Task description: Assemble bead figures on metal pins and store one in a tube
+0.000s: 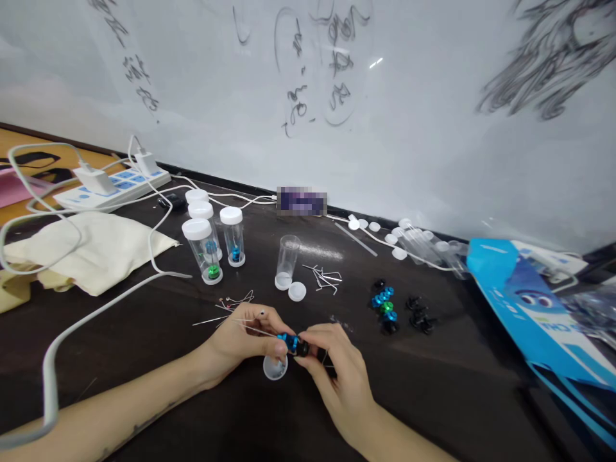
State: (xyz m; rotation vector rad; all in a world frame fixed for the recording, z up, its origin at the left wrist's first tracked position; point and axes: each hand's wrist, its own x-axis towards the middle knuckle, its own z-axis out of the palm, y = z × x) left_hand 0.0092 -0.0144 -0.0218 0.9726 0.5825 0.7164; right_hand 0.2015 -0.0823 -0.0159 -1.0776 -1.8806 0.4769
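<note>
My left hand (253,330) pinches a small blue metal part (287,342) between thumb and fingers. A thin metal wire (255,328) runs from this part back over the left palm. My right hand (337,359) has its fingertips closed on the black end piece (302,348) joined to the blue part. A thin, bent metal rod (328,366) shows by the right fingers, partly hidden. Just below the hands sits a small white cup or cap (275,367) with tiny pieces inside. Several thin wires with coloured ends (235,301) lie behind my left hand.
Capped clear tubes (234,237) with blue or green parts stand left; an uncapped tube (287,260) and white lid (297,291) are mid-table. Bent metal keys (325,279), blue and green parts (386,307), black clips (421,314), a blue bag (524,301) and a white cable (51,366) surround.
</note>
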